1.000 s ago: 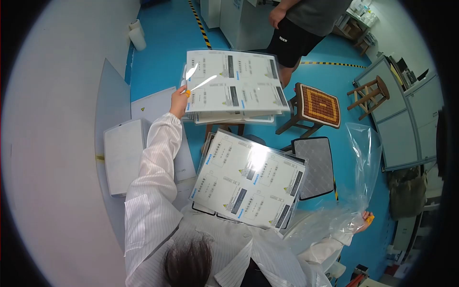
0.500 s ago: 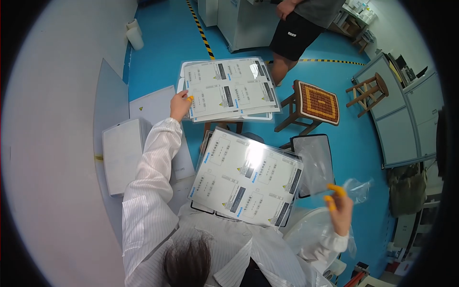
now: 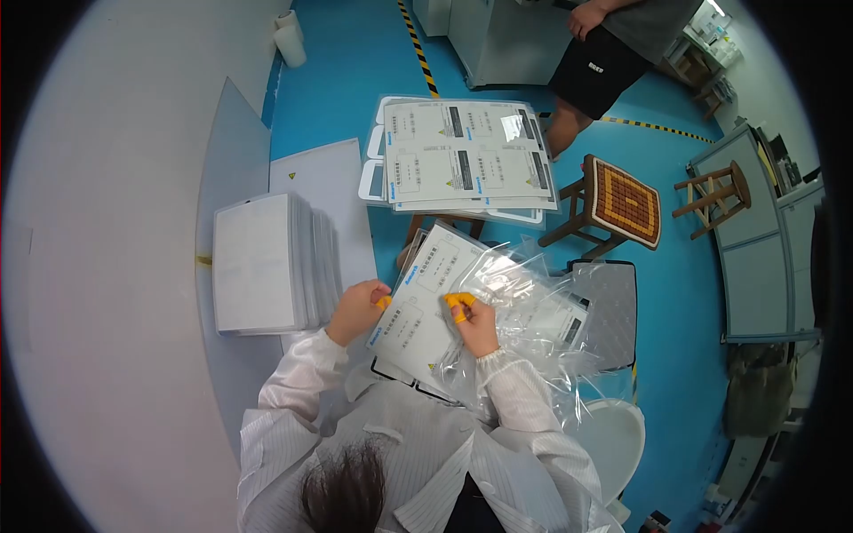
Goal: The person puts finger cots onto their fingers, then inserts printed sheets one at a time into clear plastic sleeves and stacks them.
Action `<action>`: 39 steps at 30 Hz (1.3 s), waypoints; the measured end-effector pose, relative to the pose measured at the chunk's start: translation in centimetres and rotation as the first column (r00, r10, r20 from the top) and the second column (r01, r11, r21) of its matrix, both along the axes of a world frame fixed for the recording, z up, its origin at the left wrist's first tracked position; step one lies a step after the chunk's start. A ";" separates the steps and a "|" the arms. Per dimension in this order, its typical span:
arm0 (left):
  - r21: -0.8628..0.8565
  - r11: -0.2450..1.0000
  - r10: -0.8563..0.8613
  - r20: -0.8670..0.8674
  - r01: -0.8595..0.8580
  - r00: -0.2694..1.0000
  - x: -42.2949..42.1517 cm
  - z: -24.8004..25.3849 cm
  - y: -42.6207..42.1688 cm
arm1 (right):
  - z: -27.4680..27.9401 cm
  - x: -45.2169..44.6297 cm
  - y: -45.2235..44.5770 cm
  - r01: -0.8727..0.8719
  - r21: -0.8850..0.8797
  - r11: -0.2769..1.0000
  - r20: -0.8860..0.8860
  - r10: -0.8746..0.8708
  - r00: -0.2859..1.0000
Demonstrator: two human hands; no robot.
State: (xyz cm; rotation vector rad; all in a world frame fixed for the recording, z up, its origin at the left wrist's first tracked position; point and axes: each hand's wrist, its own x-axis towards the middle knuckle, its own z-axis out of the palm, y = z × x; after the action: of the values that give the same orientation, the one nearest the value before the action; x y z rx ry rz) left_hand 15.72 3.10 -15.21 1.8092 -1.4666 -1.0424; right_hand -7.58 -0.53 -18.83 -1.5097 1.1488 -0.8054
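On my lap lies a stack of white printed label sheets (image 3: 416, 306), tilted, with its right part under crumpled clear plastic film (image 3: 524, 302). My left hand (image 3: 358, 313), with an orange finger cot, is closed in a pinch at the stack's left edge. Over the middle of the top sheet, my right hand (image 3: 476, 329) has its orange-capped thumb and finger pinched on the film's left side. A second stack of printed sheets (image 3: 466, 164) rests in front of me on a wooden stool, its clear borders slightly fanned.
To the left, a thick pile of white panels (image 3: 253, 266) leans by the partition (image 3: 235, 178). A stool with a beaded seat (image 3: 627, 202) and a padded grey seat (image 3: 609, 306) stand at the right. Another person (image 3: 604, 75) stands beyond the far stack.
My left hand has left the far stack and come back to the lap stack. My right hand has moved in from the right, and clear film now covers part of the lap stack.
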 end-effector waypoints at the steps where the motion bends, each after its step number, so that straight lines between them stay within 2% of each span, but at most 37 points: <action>1: 0.022 1.000 -0.009 0.068 0.008 0.998 0.1 -1.0 0.8 | 0.0 0.1 -0.5 0.102 -0.007 0.995 0.048 -0.102 0.994; 3: 0.041 0.999 -0.009 0.140 0.004 0.990 0.1 -1.5 2.3 | 0.3 0.3 -0.9 0.115 0.026 0.993 0.090 -0.117 0.989; 6: 0.056 0.997 -0.068 0.229 0.056 0.971 -0.3 -1.0 3.5 | 0.6 0.5 -0.9 0.181 -0.017 0.983 0.033 -0.181 0.983; 8: 0.040 0.995 -0.098 0.364 0.090 0.926 -0.7 0.2 4.0 | 0.4 0.5 -0.8 0.215 -0.009 0.976 0.082 -0.214 0.973; 12: 0.034 0.999 -0.037 0.358 0.026 0.933 -1.2 2.5 4.0 | 0.7 0.4 -0.5 0.243 -0.084 0.966 0.077 -0.237 0.968; 14: 0.095 0.995 -0.053 0.128 0.041 0.990 -1.1 4.3 3.0 | 0.9 0.3 -0.2 0.135 0.000 0.991 0.044 -0.135 0.990; 15: 0.094 0.995 -0.051 0.130 0.039 0.990 -1.1 4.6 2.7 | 1.3 0.3 0.2 0.134 -0.001 0.991 0.046 -0.134 0.990; 17: 0.057 0.998 -0.013 0.045 0.010 0.999 -1.3 4.9 1.9 | 3.5 0.7 1.3 -0.190 -0.035 0.981 -0.115 0.185 0.976; 18: 0.057 0.998 -0.018 0.044 0.016 0.999 -1.5 4.5 1.6 | 4.1 1.1 1.9 -0.185 -0.035 0.982 -0.117 0.180 0.977; 20: -0.070 0.998 -0.004 -0.059 0.000 0.998 -1.9 3.7 1.1 | 5.1 2.4 3.0 -0.327 -0.205 0.923 -0.272 0.268 0.924; 23: 0.014 1.000 0.024 -0.150 -0.022 0.988 -2.6 4.9 0.4 | 5.8 3.7 3.8 -0.347 -0.199 0.916 -0.321 0.274 0.907; 28: -0.026 0.999 0.025 -0.106 -0.028 0.994 -3.1 5.2 0.2 | 5.4 4.3 4.0 -0.274 -0.210 0.938 -0.292 0.208 0.934; 30: -0.026 0.999 0.022 -0.086 -0.024 0.996 -3.1 5.3 0.3 | 4.0 4.1 3.6 -0.116 -0.143 0.983 -0.206 0.085 0.975; 31: -0.039 0.999 0.032 -0.077 -0.035 0.997 -3.1 5.1 0.4 | 4.0 4.0 3.4 -0.120 -0.143 0.982 -0.207 0.089 0.974; 33: -0.052 0.998 0.039 -0.068 -0.043 0.997 -3.1 4.7 0.6 | 4.1 3.7 2.9 0.003 -0.022 1.000 -0.149 -0.006 0.989; 34: -0.065 0.996 0.051 -0.062 -0.055 0.997 -3.2 4.4 0.6 | 4.7 3.8 3.1 0.006 -0.023 1.000 -0.149 -0.010 0.989; 36: -0.077 0.995 0.059 -0.057 -0.064 0.997 -3.3 4.3 0.6 | 6.1 4.4 4.0 -0.171 -0.168 0.971 -0.161 0.144 0.976; 39: -0.105 0.993 0.057 -0.049 -0.062 0.997 -3.4 4.6 0.6 | 5.0 5.1 4.4 -0.152 -0.213 0.965 -0.120 0.128 0.984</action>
State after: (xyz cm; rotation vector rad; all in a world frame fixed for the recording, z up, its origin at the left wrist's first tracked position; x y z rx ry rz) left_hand 12.29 3.68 -10.58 1.7322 -1.4056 -0.9521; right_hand -2.43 3.88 -13.79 -1.8164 1.0407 -0.7841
